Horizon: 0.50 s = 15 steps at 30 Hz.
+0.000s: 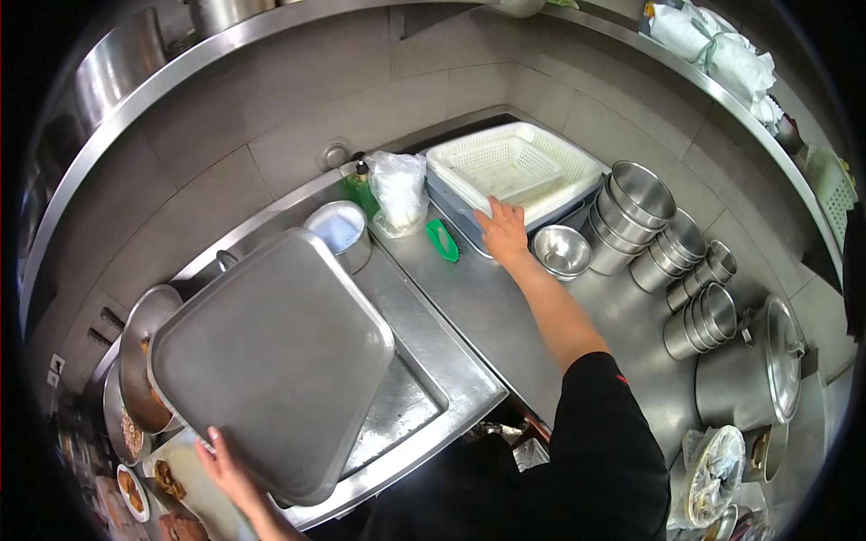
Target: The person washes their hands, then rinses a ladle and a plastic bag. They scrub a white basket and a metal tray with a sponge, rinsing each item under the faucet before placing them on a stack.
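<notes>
A large grey metal tray [271, 361] is held tilted over the sink area, and my left hand [231, 471] grips its lower left edge. My right hand [503, 229] reaches forward with its fingers spread at the front rim of a white plastic tub [564, 206]. Inside that tub sits a smaller white perforated basket [519, 169], and a blue-grey tub [460, 215] is underneath. Beside my right hand stand small stacked metal bowls [561, 252]. To the left of it lies a green scrub brush [443, 240].
Stacked metal pots [631, 212] and a large lidded pot [749, 361] line the right side. A white plastic bag [398, 191], a green bottle [359, 189] and a white bucket [338, 230] stand along the back. Metal pans [149, 361] and food dishes [133, 493] are at left. A steel shelf [262, 25] runs overhead.
</notes>
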Available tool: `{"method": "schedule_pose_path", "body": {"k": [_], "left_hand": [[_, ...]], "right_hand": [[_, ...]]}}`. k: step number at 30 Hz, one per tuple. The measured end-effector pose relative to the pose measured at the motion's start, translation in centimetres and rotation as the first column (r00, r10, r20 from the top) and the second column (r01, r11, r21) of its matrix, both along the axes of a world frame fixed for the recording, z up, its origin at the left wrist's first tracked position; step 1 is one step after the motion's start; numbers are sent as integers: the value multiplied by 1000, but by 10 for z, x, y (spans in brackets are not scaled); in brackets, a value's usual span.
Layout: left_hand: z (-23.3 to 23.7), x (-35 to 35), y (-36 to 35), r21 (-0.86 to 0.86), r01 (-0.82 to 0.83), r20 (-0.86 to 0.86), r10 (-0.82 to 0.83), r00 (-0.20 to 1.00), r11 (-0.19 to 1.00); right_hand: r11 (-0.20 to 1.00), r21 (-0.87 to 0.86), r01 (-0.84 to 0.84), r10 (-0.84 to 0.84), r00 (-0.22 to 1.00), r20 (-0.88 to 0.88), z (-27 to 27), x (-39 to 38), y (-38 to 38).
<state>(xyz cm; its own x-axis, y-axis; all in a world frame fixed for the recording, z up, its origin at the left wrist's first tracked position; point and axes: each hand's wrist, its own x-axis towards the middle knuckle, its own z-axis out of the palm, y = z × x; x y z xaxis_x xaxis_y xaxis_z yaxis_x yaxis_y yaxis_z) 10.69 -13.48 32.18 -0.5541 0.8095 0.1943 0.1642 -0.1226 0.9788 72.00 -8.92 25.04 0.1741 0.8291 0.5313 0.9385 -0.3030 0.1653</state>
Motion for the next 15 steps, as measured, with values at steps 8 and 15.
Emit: {"method": "schedule_pose_path", "body": {"k": [8, 15], "left_hand": [[55, 9, -23, -144, 83, 106, -68, 992, 986], [54, 104, 25, -184, 353, 322, -283, 904, 917]], "right_hand": [[986, 133, -102, 94, 993, 68, 44, 45, 5], [976, 190, -110, 113, 994, -3, 138, 88, 29]]}}
